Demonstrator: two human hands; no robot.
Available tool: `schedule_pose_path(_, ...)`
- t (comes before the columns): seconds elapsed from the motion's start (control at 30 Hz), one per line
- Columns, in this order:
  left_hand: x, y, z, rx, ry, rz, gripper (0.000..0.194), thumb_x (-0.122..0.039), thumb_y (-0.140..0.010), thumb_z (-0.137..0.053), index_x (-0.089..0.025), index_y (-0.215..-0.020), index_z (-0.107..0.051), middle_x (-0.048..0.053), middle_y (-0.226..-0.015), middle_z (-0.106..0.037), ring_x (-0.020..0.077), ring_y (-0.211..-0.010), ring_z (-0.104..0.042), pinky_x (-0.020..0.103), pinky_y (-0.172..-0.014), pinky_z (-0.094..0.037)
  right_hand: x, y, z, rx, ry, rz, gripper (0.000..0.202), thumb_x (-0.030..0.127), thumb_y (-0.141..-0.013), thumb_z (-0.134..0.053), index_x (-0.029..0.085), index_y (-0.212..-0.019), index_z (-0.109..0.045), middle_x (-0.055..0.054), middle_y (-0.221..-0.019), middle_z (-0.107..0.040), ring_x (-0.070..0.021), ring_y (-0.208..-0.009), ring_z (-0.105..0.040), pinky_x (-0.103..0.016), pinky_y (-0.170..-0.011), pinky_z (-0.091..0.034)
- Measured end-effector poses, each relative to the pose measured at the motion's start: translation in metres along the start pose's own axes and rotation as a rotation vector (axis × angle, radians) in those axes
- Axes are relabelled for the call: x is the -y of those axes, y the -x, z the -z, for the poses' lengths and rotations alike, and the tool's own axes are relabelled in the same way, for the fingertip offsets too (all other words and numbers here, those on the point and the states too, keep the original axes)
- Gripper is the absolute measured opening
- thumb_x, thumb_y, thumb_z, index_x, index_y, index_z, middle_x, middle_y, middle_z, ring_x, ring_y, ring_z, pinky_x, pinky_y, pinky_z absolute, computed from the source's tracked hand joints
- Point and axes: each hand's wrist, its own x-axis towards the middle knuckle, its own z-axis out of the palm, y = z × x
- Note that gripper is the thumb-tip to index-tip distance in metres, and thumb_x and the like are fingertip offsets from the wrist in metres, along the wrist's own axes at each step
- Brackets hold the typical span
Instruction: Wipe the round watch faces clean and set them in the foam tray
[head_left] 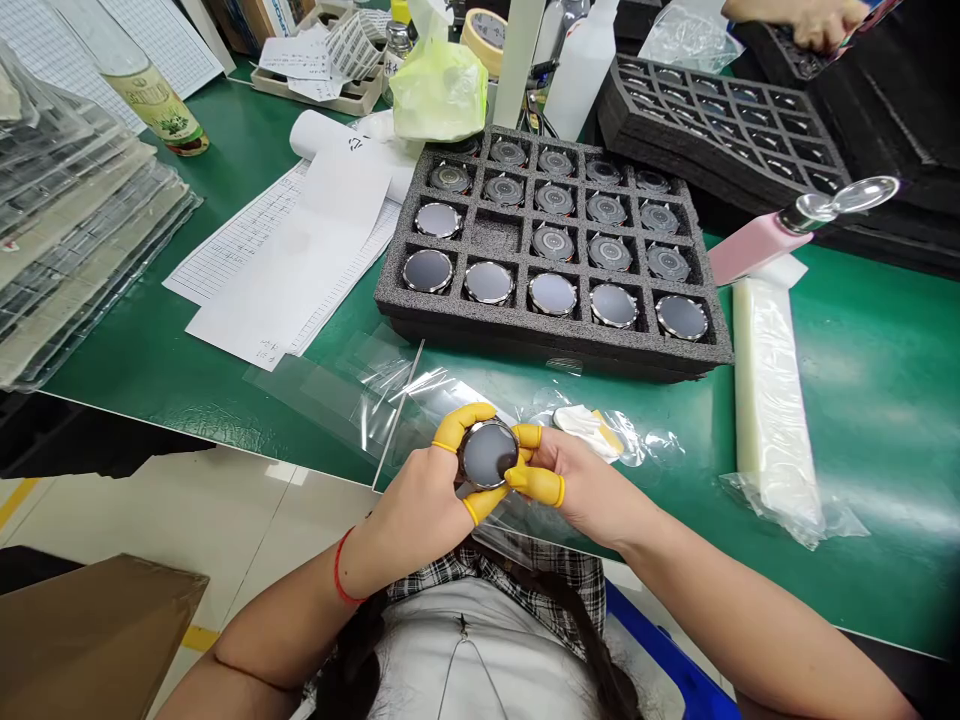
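Observation:
A round watch case (486,455) with a dark glass face is held up between both hands, just over the table's front edge. My left hand (426,498) grips its rim, thumb below and forefinger above. On the right side my right hand (574,480) pinches it, with the thumb on the lower right of the glass. Yellow finger cots cover the thumbs and forefingers. Beyond lies a black foam tray (457,310) of similar watch cases, some glass up, others back up; one slot in its second row from the front holds none.
Clear plastic film (352,400) and a white pad (589,430) lie before the tray. To the right are a pink bottle (757,248) and a wrapped white stack (772,390). Papers (292,260) and stacked plastic trays (75,220) are left. Another person's hand (821,22) is at upper right.

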Motion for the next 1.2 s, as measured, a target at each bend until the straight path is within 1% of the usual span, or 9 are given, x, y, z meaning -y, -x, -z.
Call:
schedule_pose_path(0.1, 0.001, -0.001, 0.000, 0.000, 0.025, -0.004, 0.052, -0.031, -0.082, -0.067, -0.022, -0.130, -0.050, 0.000, -0.075, -0.069, 0.0230, -0.091, -0.071, 0.033, -0.084, -0.057, 0.003, 0.000, 0.000, -0.010, 0.001, -0.021, 0.032, 0.036, -0.062, -0.083, 0.017, -0.072, -0.059, 0.005, -0.063, -0.052, -0.0082, -0.057, -0.043, -0.019, -0.052, -0.037)
schedule_pose_path(0.2, 0.001, -0.001, 0.000, -0.010, 0.047, 0.003, 0.052, -0.033, -0.082, -0.067, -0.021, -0.130, -0.049, 0.000, -0.077, -0.070, 0.0216, -0.088, -0.072, 0.031, -0.080, -0.058, 0.004, -0.001, -0.001, -0.004, 0.014, -0.034, 0.033, 0.039, -0.063, -0.082, 0.017, -0.076, -0.060, 0.004, -0.065, -0.054, -0.0092, -0.059, -0.046, -0.020, -0.053, -0.039)
schedule_pose_path(0.4, -0.002, 0.000, -0.002, -0.036, -0.067, 0.046, 0.052, -0.025, -0.079, -0.066, -0.024, -0.129, -0.051, 0.001, -0.076, -0.071, 0.0248, -0.084, -0.073, 0.033, -0.077, -0.057, -0.004, -0.002, -0.001, -0.037, 0.044, 0.008, 0.033, 0.037, -0.066, -0.083, 0.019, -0.083, -0.062, 0.003, -0.071, -0.057, -0.0116, -0.067, -0.052, -0.024, -0.068, -0.045)
schedule_pose_path(0.5, -0.003, 0.000, -0.003, -0.015, -0.072, 0.042, 0.053, -0.026, -0.080, -0.065, -0.024, -0.131, -0.050, 0.001, -0.075, -0.070, 0.0256, -0.086, -0.072, 0.034, -0.079, -0.057, -0.006, -0.002, 0.000, -0.006, 0.036, 0.014, 0.032, 0.039, -0.068, -0.082, 0.018, -0.084, -0.063, 0.001, -0.078, -0.062, -0.0130, -0.073, -0.055, -0.026, -0.073, -0.046)
schedule_pose_path(0.67, -0.002, 0.000, -0.002, -0.003, -0.040, 0.003, 0.056, -0.029, -0.081, -0.066, -0.024, -0.134, -0.047, -0.001, -0.071, -0.068, 0.0242, -0.091, -0.071, 0.032, -0.080, -0.056, -0.003, 0.000, 0.003, 0.029, 0.035, -0.002, 0.030, 0.037, -0.069, -0.080, 0.017, -0.085, -0.064, 0.001, -0.074, -0.062, -0.0114, -0.066, -0.050, -0.024, -0.065, -0.042)
schedule_pose_path(0.8, 0.000, 0.000, -0.002, -0.025, -0.064, -0.007, 0.056, -0.028, -0.082, -0.066, -0.023, -0.134, -0.047, 0.000, -0.073, -0.070, 0.0241, -0.090, -0.071, 0.032, -0.079, -0.056, -0.001, 0.000, 0.003, 0.031, 0.047, -0.001, 0.030, 0.035, -0.068, -0.080, 0.017, -0.084, -0.064, 0.001, -0.073, -0.061, -0.0116, -0.066, -0.050, -0.023, -0.064, -0.040)
schedule_pose_path(0.9, -0.002, 0.001, -0.002, -0.052, -0.102, 0.008, 0.047, -0.029, -0.082, -0.065, -0.023, -0.127, -0.053, 0.001, -0.072, -0.070, 0.0241, -0.084, -0.072, 0.031, -0.076, -0.056, -0.001, -0.001, 0.001, 0.000, 0.019, -0.006, 0.030, 0.033, -0.066, -0.082, 0.018, -0.081, -0.061, 0.001, -0.075, -0.060, -0.0124, -0.070, -0.052, -0.024, -0.067, -0.042)
schedule_pose_path(1.0, -0.005, 0.001, -0.003, -0.051, -0.132, 0.037, 0.037, -0.028, -0.080, -0.066, -0.023, -0.117, -0.059, 0.004, -0.080, -0.072, 0.0234, -0.077, -0.072, 0.032, -0.072, -0.056, -0.004, -0.002, -0.001, -0.047, -0.011, -0.006, 0.030, 0.032, -0.065, -0.083, 0.019, -0.079, -0.060, 0.003, -0.073, -0.058, -0.0118, -0.069, -0.052, -0.025, -0.072, -0.044)
schedule_pose_path(1.2, -0.002, 0.000, -0.005, -0.048, -0.077, 0.082, 0.050, -0.028, -0.079, -0.066, -0.022, -0.127, -0.053, 0.001, -0.072, -0.070, 0.0247, -0.084, -0.072, 0.035, -0.079, -0.057, -0.009, -0.003, -0.001, -0.044, 0.021, -0.033, 0.027, 0.035, -0.068, -0.079, 0.019, -0.075, -0.059, 0.005, -0.064, -0.051, -0.0096, -0.057, -0.043, -0.024, -0.058, -0.038)
